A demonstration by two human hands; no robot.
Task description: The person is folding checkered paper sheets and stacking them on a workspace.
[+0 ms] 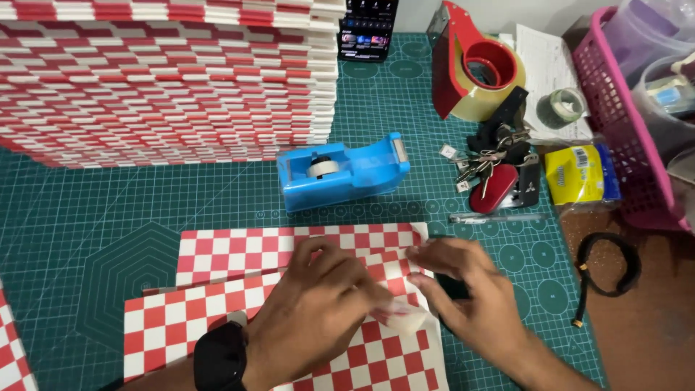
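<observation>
— What was the worktop like?

— A green cutting mat covered the table, with a tall stack of red-and-white checked sheets filling its far left corner.

— And the work in front of the person?

— Two red-and-white checked sheets lay overlapped at the near edge. Both hands were on them. The left hand, with a black watch on its wrist, pinched a small whitish strip of tape against the sheet. The right hand lay just beside it, fingers bent; whether it gripped the tape I could not tell.

— Anything else nearby?

— A pink basket stood at the right edge. A red packing-tape gun stood at the back, a blue tape dispenser just beyond the sheets, and a bunch of keys right of it.
</observation>
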